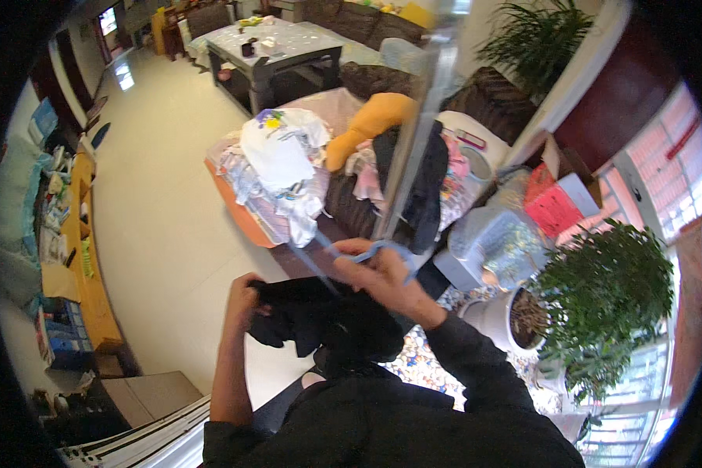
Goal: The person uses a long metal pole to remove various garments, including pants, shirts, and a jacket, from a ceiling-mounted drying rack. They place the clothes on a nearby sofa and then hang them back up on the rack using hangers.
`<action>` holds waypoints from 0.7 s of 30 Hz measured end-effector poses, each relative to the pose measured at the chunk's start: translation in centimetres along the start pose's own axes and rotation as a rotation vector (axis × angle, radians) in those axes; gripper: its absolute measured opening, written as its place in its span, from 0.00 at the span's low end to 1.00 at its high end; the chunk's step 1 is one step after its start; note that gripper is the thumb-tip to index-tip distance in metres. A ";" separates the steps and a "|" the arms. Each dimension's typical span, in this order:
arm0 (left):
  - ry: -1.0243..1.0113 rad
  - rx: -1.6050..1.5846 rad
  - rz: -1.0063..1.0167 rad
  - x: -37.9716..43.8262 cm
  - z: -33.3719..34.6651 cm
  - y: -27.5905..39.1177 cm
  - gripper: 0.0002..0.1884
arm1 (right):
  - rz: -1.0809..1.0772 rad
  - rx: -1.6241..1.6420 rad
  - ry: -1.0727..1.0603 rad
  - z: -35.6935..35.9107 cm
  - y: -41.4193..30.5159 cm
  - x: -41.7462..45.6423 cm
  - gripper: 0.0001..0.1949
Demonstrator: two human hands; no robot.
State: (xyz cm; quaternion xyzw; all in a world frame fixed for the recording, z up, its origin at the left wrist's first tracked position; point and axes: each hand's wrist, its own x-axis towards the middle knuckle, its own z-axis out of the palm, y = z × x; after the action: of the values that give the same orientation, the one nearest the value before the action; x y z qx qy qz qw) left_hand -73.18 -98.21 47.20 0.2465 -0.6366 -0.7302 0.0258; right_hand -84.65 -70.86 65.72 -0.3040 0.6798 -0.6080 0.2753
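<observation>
My left hand (244, 299) grips one edge of a black garment (324, 313) in front of my body. In my right hand (389, 275) is a light blue clothes hanger (405, 257), blurred by motion. One slim arm of the hanger reaches down towards the black cloth; whether it is inside the garment I cannot tell. Just beyond my hands, a white shirt (278, 155) with a printed design tops a heap of light clothes. To its right, an orange-yellow cushion or cloth (368, 123) and a dark garment (421, 181) lie on the brown sofa.
A glass panel's edge (412, 134) rises close beyond my right hand. Boxes (553, 202), a plastic-covered bin (491, 245) and a potted plant (608, 304) stand at right. A low table (286, 50) is farther back. Along the left runs a cluttered wooden cabinet (85, 234).
</observation>
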 end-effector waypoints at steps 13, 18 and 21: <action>-0.013 0.444 0.235 10.1 7.1 16.7 0.18 | -0.410 0.225 0.520 -12.0 -5.9 10.6 0.22; -0.067 0.349 0.242 17.9 6.8 20.3 0.17 | -0.511 0.288 0.737 -16.9 -8.4 12.1 0.24; -0.022 0.082 0.246 25.1 5.5 23.0 0.18 | -0.558 0.338 0.934 -20.9 -9.0 10.6 0.22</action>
State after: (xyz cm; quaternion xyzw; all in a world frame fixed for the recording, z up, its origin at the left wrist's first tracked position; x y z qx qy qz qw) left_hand -103.71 -106.33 61.04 0.1593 -0.6916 -0.6976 0.0983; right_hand -106.54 -65.72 76.89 -0.1226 0.5164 -0.8280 -0.1810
